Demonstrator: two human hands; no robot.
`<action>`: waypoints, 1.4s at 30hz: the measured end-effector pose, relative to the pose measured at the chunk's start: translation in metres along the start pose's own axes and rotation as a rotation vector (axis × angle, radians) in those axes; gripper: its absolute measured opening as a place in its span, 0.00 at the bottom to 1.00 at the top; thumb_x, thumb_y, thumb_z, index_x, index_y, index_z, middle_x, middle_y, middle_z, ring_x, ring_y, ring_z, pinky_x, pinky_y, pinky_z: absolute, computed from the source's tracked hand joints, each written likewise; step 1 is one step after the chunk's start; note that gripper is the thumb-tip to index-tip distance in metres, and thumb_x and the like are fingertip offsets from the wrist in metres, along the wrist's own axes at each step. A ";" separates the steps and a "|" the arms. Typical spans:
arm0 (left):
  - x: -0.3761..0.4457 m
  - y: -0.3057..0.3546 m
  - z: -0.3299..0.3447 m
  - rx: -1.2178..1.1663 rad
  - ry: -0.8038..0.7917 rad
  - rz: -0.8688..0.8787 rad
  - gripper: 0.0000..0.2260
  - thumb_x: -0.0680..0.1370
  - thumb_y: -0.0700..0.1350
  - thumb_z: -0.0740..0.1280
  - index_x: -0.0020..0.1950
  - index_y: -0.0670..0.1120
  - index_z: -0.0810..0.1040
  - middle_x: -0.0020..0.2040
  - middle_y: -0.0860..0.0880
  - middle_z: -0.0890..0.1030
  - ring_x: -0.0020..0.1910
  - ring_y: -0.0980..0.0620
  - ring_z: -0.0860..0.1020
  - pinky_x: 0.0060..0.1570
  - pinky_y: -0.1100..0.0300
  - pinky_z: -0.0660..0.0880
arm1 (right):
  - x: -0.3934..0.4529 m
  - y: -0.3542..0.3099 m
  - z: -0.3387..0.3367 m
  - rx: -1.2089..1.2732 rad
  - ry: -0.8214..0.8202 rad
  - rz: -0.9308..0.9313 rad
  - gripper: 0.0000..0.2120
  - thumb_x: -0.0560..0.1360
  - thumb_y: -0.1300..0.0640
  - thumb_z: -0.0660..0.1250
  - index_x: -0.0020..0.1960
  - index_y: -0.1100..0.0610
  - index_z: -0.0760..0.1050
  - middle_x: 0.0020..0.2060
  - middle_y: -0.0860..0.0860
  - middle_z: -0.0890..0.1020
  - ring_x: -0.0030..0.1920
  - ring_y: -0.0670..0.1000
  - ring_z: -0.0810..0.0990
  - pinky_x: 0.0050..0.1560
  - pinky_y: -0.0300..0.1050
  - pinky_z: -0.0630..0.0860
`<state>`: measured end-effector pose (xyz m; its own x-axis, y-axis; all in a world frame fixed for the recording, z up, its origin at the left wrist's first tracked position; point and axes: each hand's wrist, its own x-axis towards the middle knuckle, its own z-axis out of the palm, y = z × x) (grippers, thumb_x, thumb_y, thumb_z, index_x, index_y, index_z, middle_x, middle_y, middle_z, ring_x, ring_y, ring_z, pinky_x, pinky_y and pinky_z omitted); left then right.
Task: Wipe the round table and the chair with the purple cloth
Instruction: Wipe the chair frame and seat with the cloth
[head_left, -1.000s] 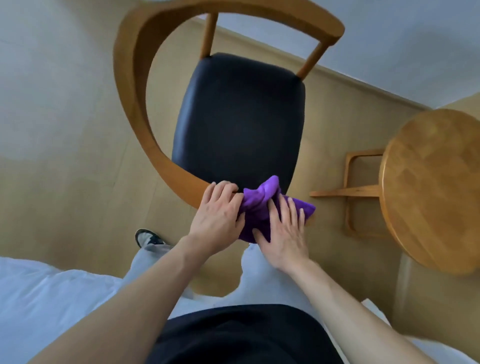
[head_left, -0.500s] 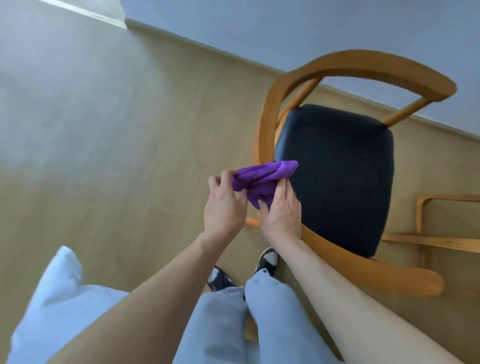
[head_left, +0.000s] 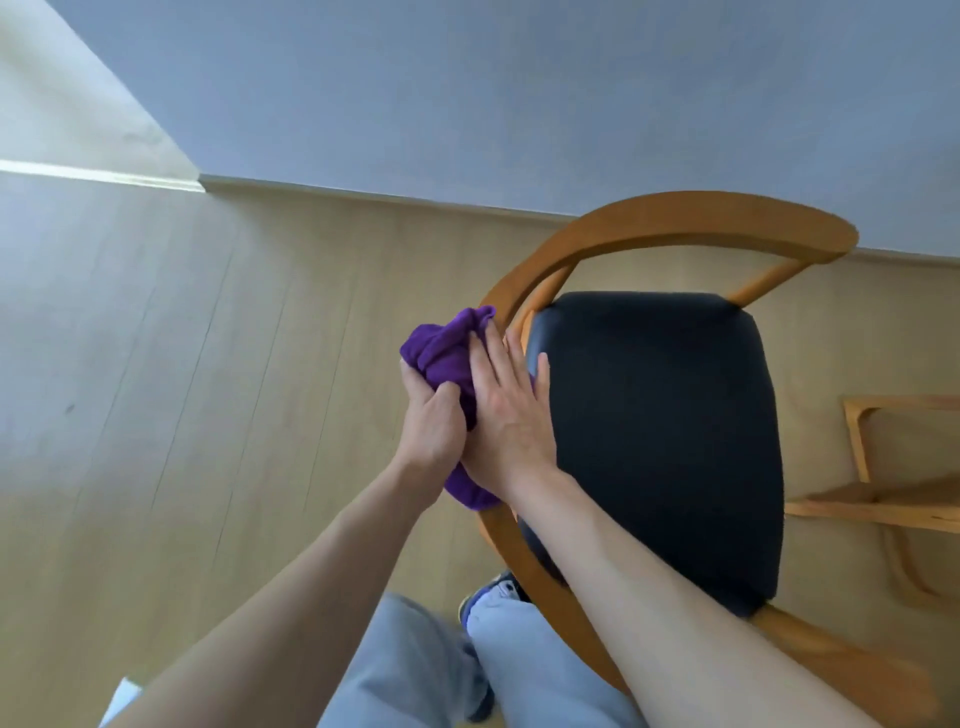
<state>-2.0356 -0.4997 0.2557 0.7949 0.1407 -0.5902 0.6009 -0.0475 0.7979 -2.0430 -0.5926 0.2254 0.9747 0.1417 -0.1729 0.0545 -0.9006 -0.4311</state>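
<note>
The purple cloth (head_left: 441, 348) is bunched over the curved wooden backrest rail of the chair (head_left: 675, 223), on its left side beside the black seat. My left hand (head_left: 431, 426) grips the cloth from the outer side of the rail, fingers curled into the fabric. My right hand (head_left: 509, 405) lies flat on the cloth with straight fingers, pressing it against the rail's inner side. The rail under the cloth is hidden. The round table's top is out of view.
Part of a light wooden frame (head_left: 878, 457) shows at the right edge near the chair. A pale wall with a skirting board (head_left: 363, 195) runs behind the chair. Wooden floor (head_left: 182, 389) spreads to the left. My legs and a shoe (head_left: 493, 597) stand by the chair.
The hands and cloth have slid along the chair's rail from the lower end up its left side. The view has turned, so the round table top has left the frame.
</note>
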 end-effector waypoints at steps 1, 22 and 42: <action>0.015 0.009 0.001 0.029 -0.005 0.005 0.26 0.80 0.38 0.56 0.77 0.53 0.58 0.62 0.48 0.77 0.58 0.52 0.78 0.64 0.50 0.75 | 0.015 0.001 -0.006 0.009 -0.019 0.024 0.40 0.82 0.46 0.62 0.84 0.54 0.42 0.83 0.50 0.42 0.82 0.53 0.35 0.80 0.61 0.38; 0.261 0.144 0.244 0.848 -0.623 0.250 0.30 0.82 0.48 0.54 0.82 0.51 0.46 0.73 0.40 0.68 0.70 0.36 0.68 0.71 0.39 0.64 | 0.219 0.205 -0.082 -0.036 0.236 0.700 0.38 0.80 0.41 0.63 0.83 0.51 0.50 0.83 0.48 0.51 0.82 0.56 0.39 0.79 0.64 0.36; 0.212 0.178 0.461 1.141 -1.090 0.891 0.19 0.79 0.46 0.64 0.67 0.48 0.63 0.58 0.44 0.69 0.60 0.37 0.71 0.60 0.41 0.73 | 0.133 0.356 -0.185 0.558 0.695 1.101 0.08 0.75 0.50 0.73 0.45 0.49 0.73 0.37 0.45 0.78 0.40 0.51 0.78 0.35 0.42 0.67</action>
<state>-1.7212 -0.9338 0.2165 0.2869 -0.9218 -0.2607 -0.6057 -0.3854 0.6961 -1.8541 -0.9699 0.2127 0.3774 -0.8913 -0.2512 -0.7244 -0.1152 -0.6797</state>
